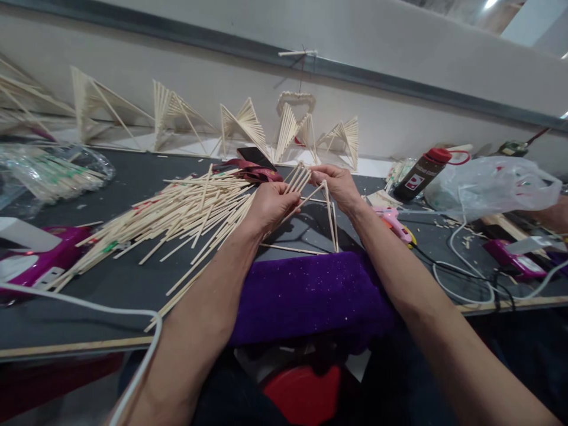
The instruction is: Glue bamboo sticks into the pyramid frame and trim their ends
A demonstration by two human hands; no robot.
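Between my hands is a partly built frame of thin wooden sticks, its legs standing on the dark table behind a purple cloth. My left hand is closed round the slanted sticks on the frame's left side. At the top, the fingers of my right hand pinch the upper ends of the sticks. A large loose pile of wooden sticks spreads over the table left of my left hand. Beyond my right wrist lies a pink glue gun, partly hidden by my forearm.
Several finished twisted stick frames line the wall. A dark bottle with a red lid and a plastic bag stand right. Purple devices sit at both sides. White cables cross the table's front edge.
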